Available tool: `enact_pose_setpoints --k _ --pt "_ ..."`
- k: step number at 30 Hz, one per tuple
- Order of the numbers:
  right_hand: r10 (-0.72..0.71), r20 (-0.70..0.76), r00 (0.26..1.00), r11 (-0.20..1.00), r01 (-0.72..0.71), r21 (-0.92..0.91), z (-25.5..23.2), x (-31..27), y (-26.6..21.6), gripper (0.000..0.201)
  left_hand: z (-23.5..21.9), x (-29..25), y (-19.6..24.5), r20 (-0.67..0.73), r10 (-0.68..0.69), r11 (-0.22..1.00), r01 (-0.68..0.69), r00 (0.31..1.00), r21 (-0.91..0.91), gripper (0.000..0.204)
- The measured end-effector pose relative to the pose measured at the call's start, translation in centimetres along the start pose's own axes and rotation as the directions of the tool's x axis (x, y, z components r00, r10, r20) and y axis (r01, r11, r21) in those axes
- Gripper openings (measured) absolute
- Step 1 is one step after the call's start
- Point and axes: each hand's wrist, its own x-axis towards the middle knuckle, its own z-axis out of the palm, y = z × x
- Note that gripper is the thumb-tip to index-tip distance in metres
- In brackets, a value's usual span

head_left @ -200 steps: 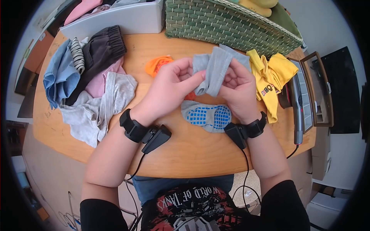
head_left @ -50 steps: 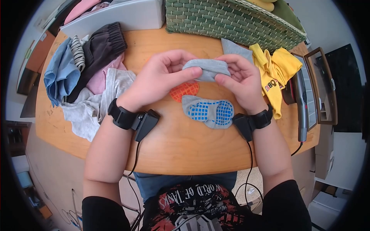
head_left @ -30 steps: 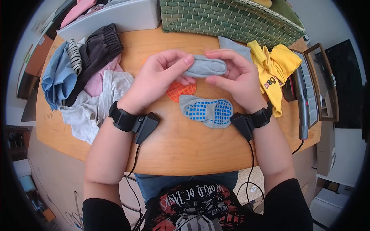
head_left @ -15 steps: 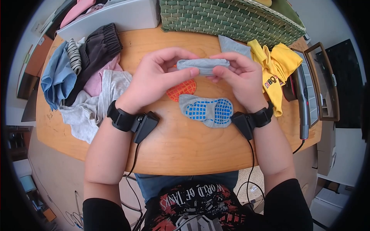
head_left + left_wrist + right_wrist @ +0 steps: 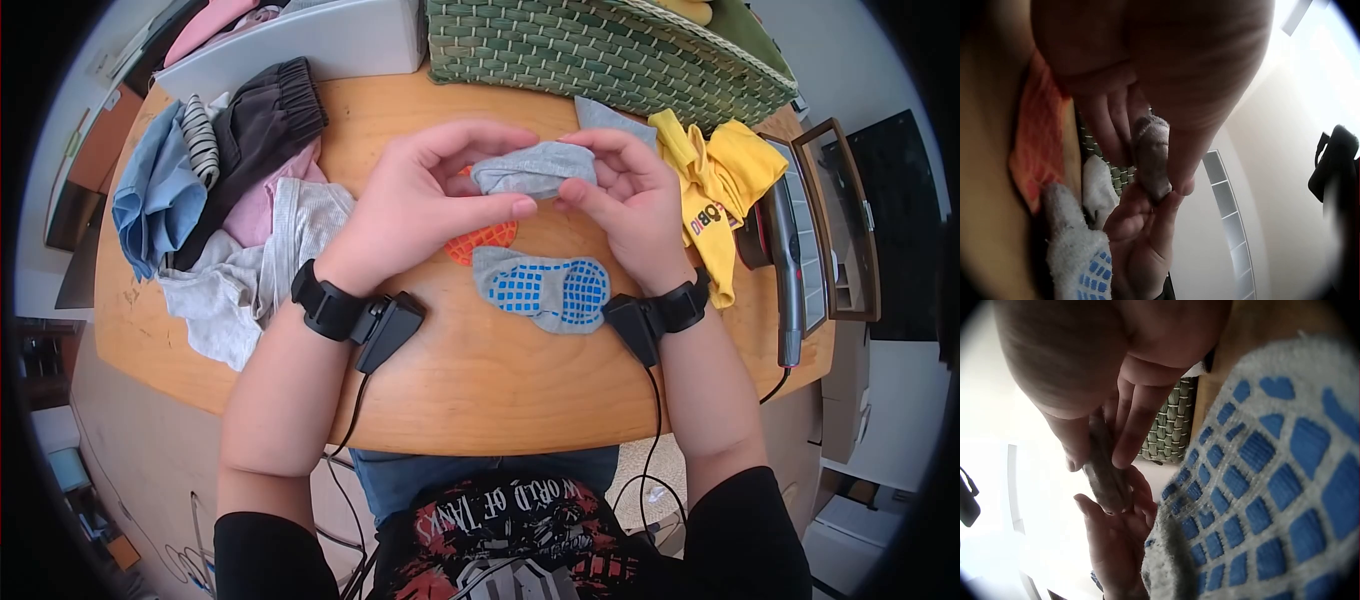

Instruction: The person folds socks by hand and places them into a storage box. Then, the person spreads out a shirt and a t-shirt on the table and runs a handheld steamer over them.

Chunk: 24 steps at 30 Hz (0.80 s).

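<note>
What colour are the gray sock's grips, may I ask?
The grips are blue, clearest in the right wrist view.

Here on the counter (image 5: pixel 440 410), the near sock (image 5: pixel 545 290) lies before the fingers (image 5: pixel 522 207); against its left end, partly under the left hand's reach, there's the second sock (image 5: pixel 482 240). Over to the left, well apart, a clothes pile (image 5: pixel 265 125), and behind that the box (image 5: pixel 330 45), clothes in it. Behind the fingers, toward the right, sits the basket (image 5: pixel 600 60); between them, a cloth (image 5: pixel 610 118). Right of that, the shirt (image 5: pixel 730 165), then an appliance (image 5: pixel 787 290) farther right.
</note>
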Motion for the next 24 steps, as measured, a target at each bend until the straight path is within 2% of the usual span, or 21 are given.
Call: enact_pose_setpoints --k 2,9,11,13,16,19,24 --pt "0.014 0.002 1.0 1.0 -0.014 0.0 -0.2 0.0 0.1 0.038 -0.2 -0.1 0.2 0.045 -0.094 0.995 0.093 0.994 0.026 0.045" --pt "0.061 -0.008 0.998 0.998 -0.061 -0.011 -0.5 -0.2 0.2 0.034 -0.7 0.0 0.5 0.06 -0.102 0.993 0.099 0.993 0.061 0.043" --pt "0.061 -0.006 0.998 0.998 -0.061 -0.011 -0.4 -0.2 0.3 0.033 -0.2 -0.1 0.6 0.086 -0.061 0.998 0.059 0.994 0.031 0.043" --pt "-0.03 0.038 0.999 0.998 0.032 -0.046 0.0 -0.4 0.4 0.035 0.4 -0.3 0.5 0.095 -0.061 0.997 0.056 0.994 0.06 0.044" --pt "-0.054 0.027 0.998 0.999 0.054 0.007 1.0 -0.4 -0.5 0.033 0.3 -0.2 0.1 0.078 -0.046 0.994 0.037 0.996 0.105 0.045" --pt "-0.075 0.031 0.997 0.997 0.074 0.039 0.0 -0.2 0.3 0.031 -0.2 0.1 0.0 0.058 -0.034 0.992 0.027 0.998 0.12 0.044" --pt "-0.106 0.033 0.994 0.994 0.106 -0.003 -0.1 -0.1 0.5 0.025 0.0 -0.1 0.1 0.088 -0.016 0.996 0.008 0.996 0.086 0.04"
